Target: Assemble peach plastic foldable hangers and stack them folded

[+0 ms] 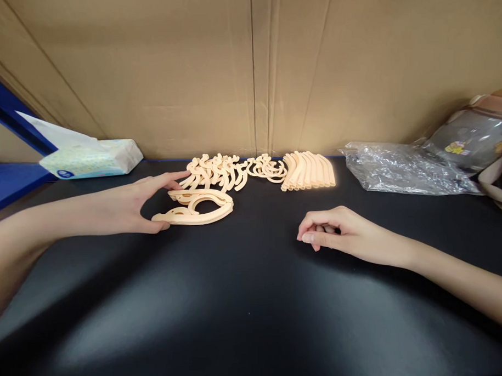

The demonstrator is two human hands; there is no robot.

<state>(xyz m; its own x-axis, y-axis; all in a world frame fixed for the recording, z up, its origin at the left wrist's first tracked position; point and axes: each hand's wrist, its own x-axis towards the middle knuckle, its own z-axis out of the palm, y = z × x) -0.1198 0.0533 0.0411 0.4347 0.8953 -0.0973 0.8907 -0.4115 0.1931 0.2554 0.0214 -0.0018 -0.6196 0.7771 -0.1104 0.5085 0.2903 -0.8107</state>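
A small stack of flat peach plastic hook pieces (pixel 201 207) lies on the black table (pixel 247 297). My left hand (pixel 141 206) is spread around its left side, thumb at the near edge and fingers stretched over the far edge. Behind it lie a loose heap of the same hook pieces (pixel 218 171) and a neat fanned row of curved pieces (pixel 311 169). My right hand (pixel 335 230) rests on the table to the right, fingers curled in loosely, with nothing visible in it.
A tissue pack (pixel 93 156) sits at the back left by a blue frame (pixel 10 119). A crumpled clear plastic bag (pixel 395 167) and a grey bag (pixel 475 135) lie at the back right. A cardboard wall (pixel 255 67) closes the back.
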